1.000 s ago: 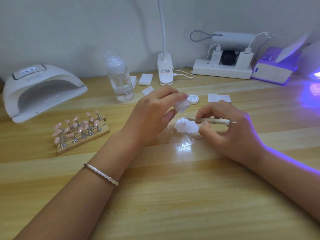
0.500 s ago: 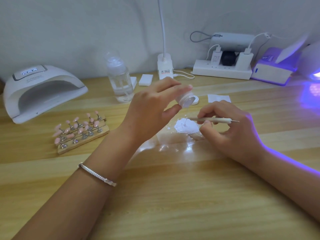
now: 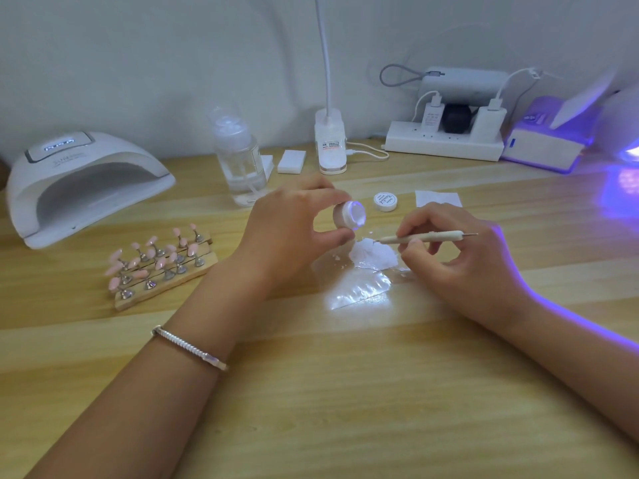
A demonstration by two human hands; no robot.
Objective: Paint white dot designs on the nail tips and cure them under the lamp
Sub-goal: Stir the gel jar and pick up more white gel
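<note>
My left hand (image 3: 287, 233) pinches a small white gel pot (image 3: 349, 216), tilted so its open mouth faces right, just above the table. My right hand (image 3: 453, 250) holds a thin dotting pen (image 3: 425, 237) level, its tip pointing left over a blob of white gel (image 3: 371, 255) on a shiny clear sheet (image 3: 359, 288). The pot's white lid (image 3: 385, 201) lies behind. Pink nail tips on a wooden stand (image 3: 162, 267) sit to the left. The white curing lamp (image 3: 79, 181) stands at the far left.
A clear pump bottle (image 3: 240, 160), white blocks (image 3: 292, 161) and a desk lamp base (image 3: 330, 146) line the back. A power strip (image 3: 444, 146) with chargers and a glowing purple device (image 3: 549, 140) sit back right. A paper square (image 3: 438, 198) lies near the lid.
My left hand has lifted the pot off the gel blob and turned its mouth up and to the right. The pen tip stays over the blob.
</note>
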